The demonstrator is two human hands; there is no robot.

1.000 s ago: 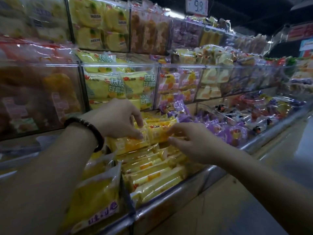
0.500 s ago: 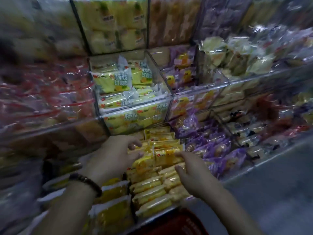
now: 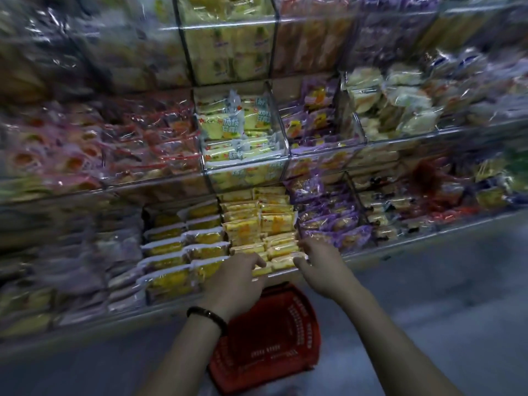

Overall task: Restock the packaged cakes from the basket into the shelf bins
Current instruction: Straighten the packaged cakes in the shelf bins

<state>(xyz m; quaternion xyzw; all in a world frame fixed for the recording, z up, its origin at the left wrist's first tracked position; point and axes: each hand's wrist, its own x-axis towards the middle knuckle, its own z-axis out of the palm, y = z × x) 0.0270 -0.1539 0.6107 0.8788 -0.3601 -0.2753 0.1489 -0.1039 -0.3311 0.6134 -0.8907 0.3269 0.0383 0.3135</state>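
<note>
Yellow packaged cakes (image 3: 258, 224) fill a clear bin on the lowest shelf in neat rows. My left hand (image 3: 237, 278) hovers at the bin's front edge, fingers loosely bent, holding nothing. My right hand (image 3: 320, 264) is just right of it, fingertips near the front packs, also without a pack. A red plastic basket (image 3: 274, 338) sits on the floor below my hands; it looks empty from here. A dark beaded bracelet is on my left wrist.
Bins of other cakes surround this one: white-edged yellow packs (image 3: 183, 247) to the left, purple packs (image 3: 331, 221) to the right, green-yellow packs (image 3: 243, 132) on the shelf above. A metal shelf rail (image 3: 400, 247) runs along the front. Grey floor lies to the right.
Both hands have drawn back from the middle of the yellow cake bin to its front edge and let go of the packs. The view has pulled back, showing the red basket.
</note>
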